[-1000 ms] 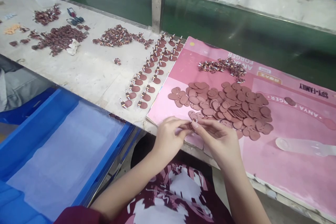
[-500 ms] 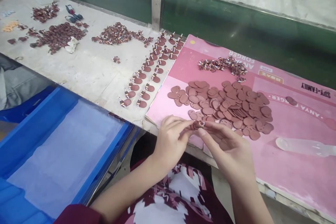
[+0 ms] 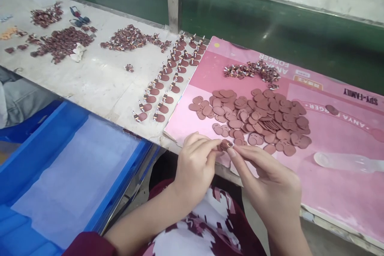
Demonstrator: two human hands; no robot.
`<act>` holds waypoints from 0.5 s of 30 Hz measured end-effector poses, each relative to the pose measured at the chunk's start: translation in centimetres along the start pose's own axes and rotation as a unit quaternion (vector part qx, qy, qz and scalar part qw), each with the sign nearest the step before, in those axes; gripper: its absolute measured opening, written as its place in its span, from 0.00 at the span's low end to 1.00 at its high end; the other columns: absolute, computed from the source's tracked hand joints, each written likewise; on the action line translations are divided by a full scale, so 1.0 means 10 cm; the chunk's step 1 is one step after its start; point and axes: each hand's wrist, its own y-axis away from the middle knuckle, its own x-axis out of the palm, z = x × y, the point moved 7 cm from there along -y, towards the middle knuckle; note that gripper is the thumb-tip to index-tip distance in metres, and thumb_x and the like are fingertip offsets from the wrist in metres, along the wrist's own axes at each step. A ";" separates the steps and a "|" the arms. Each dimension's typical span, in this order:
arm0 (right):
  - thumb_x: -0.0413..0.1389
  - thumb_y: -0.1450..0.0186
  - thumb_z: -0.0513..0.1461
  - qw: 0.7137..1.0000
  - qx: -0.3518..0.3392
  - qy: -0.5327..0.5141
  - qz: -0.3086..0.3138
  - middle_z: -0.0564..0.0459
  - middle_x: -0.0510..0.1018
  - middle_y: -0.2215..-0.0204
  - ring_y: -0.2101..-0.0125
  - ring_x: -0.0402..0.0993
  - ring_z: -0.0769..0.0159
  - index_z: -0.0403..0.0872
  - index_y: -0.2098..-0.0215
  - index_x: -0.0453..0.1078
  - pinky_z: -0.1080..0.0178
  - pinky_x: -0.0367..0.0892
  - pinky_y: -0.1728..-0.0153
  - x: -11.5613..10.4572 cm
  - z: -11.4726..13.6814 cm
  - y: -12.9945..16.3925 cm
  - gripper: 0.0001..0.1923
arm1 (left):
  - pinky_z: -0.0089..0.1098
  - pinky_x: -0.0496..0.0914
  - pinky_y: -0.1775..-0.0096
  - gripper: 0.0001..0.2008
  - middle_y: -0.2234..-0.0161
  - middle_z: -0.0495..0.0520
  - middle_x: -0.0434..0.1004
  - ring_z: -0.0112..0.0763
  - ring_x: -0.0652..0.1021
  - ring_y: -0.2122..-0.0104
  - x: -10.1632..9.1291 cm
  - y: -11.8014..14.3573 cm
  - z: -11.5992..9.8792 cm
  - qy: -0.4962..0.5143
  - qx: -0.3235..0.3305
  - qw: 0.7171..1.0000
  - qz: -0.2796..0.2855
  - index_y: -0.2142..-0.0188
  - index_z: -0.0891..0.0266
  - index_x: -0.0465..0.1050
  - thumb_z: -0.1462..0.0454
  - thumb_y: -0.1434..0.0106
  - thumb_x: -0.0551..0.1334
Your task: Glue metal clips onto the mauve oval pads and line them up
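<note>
Between my hands, just above the near edge of the pink board, is a small brown figure piece (image 3: 227,145) with a bit of white and yellow on it. My left hand (image 3: 195,166) pinches its left side between thumb and fingers, and my right hand (image 3: 271,180) pinches its right side. The fingers cover part of the piece, so its lower shape is hidden. Just beyond lies a heap of flat brown oval bases (image 3: 258,118), some with small holes. Behind that heap sits a pile of tiny brown-and-white figures (image 3: 252,71).
Left of the pink board (image 3: 336,192), figures on oval bases (image 3: 163,76) stand in rows. Further left lie brown piles (image 3: 129,38). A clear plastic bottle (image 3: 342,161) rests at right. A metal post (image 3: 175,0) rises behind; a blue crate (image 3: 120,176) is below left.
My right hand has shifted slightly right and down, with its fingers drawn more closely together at the piece. The left hand keeps its pinch. The whole view has moved a little.
</note>
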 end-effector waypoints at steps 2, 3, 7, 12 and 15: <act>0.59 0.38 0.33 1.000 -0.013 0.008 0.002 0.53 0.80 0.68 0.69 0.77 0.68 0.48 0.65 0.74 0.66 0.75 0.68 0.00 0.03 -0.01 0.04 | 0.33 0.75 0.63 0.12 0.70 0.54 0.78 0.32 0.76 0.66 -0.01 0.00 0.00 -0.003 -0.008 1.000 -0.002 0.63 0.65 0.76 0.77 0.40 0.58; 0.59 0.38 0.33 1.000 -0.017 0.009 0.004 0.53 0.80 0.68 0.70 0.77 0.68 0.48 0.65 0.74 0.66 0.75 0.68 0.01 0.04 -0.01 0.04 | 0.33 0.75 0.63 0.12 0.70 0.53 0.78 0.32 0.76 0.66 -0.01 0.00 -0.01 -0.003 -0.013 1.000 -0.002 0.63 0.65 0.76 0.77 0.40 0.58; 0.59 0.37 0.33 1.000 -0.019 0.001 0.009 0.54 0.79 0.69 0.71 0.77 0.69 0.47 0.65 0.73 0.67 0.74 0.68 0.02 0.05 -0.03 0.04 | 0.33 0.75 0.63 0.12 0.71 0.53 0.78 0.32 0.76 0.67 -0.02 -0.01 -0.01 0.002 -0.028 1.000 -0.001 0.64 0.65 0.76 0.78 0.42 0.59; 0.59 0.37 0.33 1.000 -0.024 0.001 0.005 0.54 0.79 0.70 0.71 0.77 0.70 0.47 0.66 0.74 0.69 0.74 0.69 0.03 0.06 -0.05 0.03 | 0.33 0.75 0.63 0.13 0.70 0.51 0.77 0.32 0.77 0.66 -0.02 -0.01 0.01 0.006 -0.052 0.999 0.004 0.65 0.63 0.76 0.79 0.42 0.58; 0.59 0.37 0.33 1.000 -0.023 0.006 0.005 0.53 0.80 0.70 0.71 0.77 0.70 0.47 0.67 0.74 0.68 0.74 0.69 0.04 0.06 -0.05 0.03 | 0.33 0.75 0.63 0.14 0.71 0.51 0.77 0.32 0.77 0.66 0.00 -0.01 0.03 0.003 -0.068 0.998 0.010 0.66 0.62 0.76 0.79 0.43 0.58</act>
